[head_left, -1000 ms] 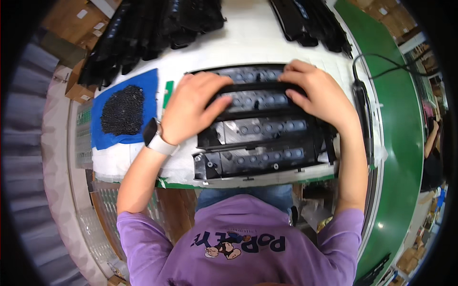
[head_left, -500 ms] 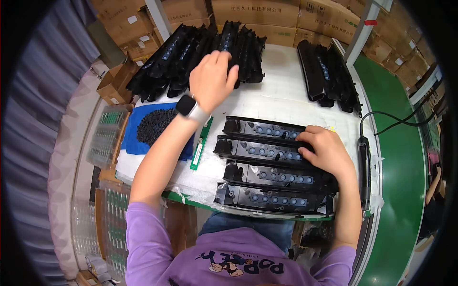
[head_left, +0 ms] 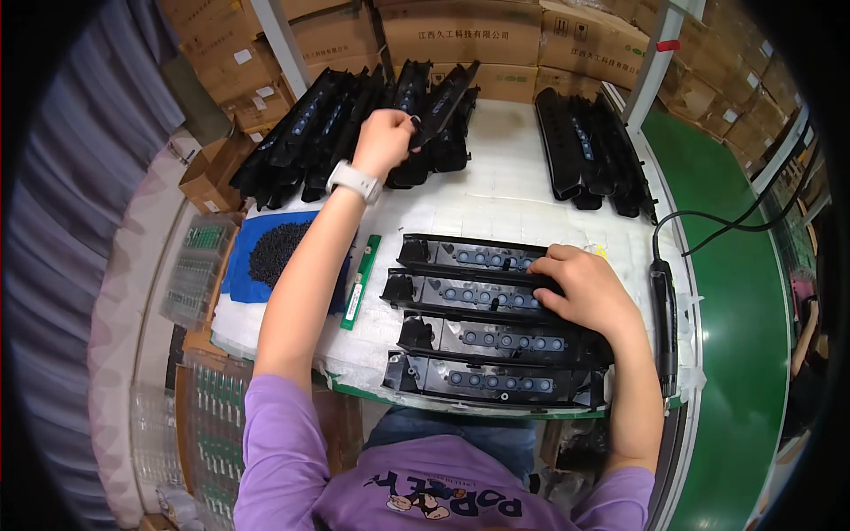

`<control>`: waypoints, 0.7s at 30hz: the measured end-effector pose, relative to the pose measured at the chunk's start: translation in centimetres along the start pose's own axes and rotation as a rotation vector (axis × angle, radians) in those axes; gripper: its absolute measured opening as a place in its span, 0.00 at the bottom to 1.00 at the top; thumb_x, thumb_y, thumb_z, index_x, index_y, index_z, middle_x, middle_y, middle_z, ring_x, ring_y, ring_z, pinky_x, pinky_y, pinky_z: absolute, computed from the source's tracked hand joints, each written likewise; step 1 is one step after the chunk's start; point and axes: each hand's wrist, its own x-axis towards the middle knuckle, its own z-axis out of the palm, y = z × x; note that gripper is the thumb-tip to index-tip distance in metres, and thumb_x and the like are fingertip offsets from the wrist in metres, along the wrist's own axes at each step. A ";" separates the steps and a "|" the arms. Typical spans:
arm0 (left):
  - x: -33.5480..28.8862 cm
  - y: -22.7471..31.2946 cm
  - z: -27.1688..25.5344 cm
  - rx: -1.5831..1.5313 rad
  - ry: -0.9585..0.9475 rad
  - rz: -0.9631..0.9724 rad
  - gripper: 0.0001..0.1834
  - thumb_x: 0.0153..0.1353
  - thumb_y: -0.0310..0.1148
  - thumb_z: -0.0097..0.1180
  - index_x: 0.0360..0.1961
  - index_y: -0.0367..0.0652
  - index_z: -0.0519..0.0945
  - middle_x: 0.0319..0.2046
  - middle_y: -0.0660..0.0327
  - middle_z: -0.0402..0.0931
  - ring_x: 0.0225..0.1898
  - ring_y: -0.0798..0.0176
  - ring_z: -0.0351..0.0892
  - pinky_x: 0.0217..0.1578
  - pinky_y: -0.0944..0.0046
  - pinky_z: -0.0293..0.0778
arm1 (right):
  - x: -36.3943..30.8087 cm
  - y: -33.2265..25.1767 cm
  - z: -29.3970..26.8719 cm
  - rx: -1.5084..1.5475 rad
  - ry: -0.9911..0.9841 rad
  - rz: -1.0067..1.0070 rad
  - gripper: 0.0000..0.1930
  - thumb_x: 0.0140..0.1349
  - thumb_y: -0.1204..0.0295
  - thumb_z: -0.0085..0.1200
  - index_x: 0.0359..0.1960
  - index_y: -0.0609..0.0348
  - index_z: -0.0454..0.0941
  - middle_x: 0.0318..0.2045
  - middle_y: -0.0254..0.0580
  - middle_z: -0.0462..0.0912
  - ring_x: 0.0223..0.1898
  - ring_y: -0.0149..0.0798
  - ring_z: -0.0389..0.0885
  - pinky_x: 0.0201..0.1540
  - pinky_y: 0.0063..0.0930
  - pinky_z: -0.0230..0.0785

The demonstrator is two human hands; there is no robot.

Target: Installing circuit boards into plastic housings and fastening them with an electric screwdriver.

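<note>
Four-sided reach aside, my left hand [head_left: 387, 142] is closed on the end of a long black plastic housing [head_left: 445, 104], which stands tilted over the pile of similar housings [head_left: 301, 124] at the back left. Nearer to me, several black housings with rows of round bluish-grey buttons lie side by side in a row. My right hand [head_left: 580, 288] bends its fingers over the farthest housing [head_left: 443, 250] of this row. Its thumb presses on the second housing [head_left: 425, 288], and its palm hides their right ends.
Left of the row lie a narrow green circuit board [head_left: 361, 283] and a blue sheet [head_left: 239, 274] with small black pieces [head_left: 276, 252]. More housings [head_left: 589, 150] are stacked at the back right. A corded black tool [head_left: 662, 319] lies along the right edge. Cardboard boxes [head_left: 460, 40] line the back.
My left hand has closed on a housing in the back pile and raised it to a tilt. My right hand stays on the row. The whole view has shifted slightly.
</note>
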 end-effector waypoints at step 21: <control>-5.8 -2.9 -1.0 0.307 -0.286 0.605 0.11 0.58 0.31 0.57 0.39 0.37 0.81 0.32 0.52 0.82 0.33 0.56 0.82 0.36 0.65 0.75 | 1.0 -0.2 -1.9 -0.125 0.647 -0.161 0.14 0.45 0.77 0.61 0.36 0.59 0.78 0.40 0.44 0.76 0.44 0.49 0.76 0.42 0.36 0.72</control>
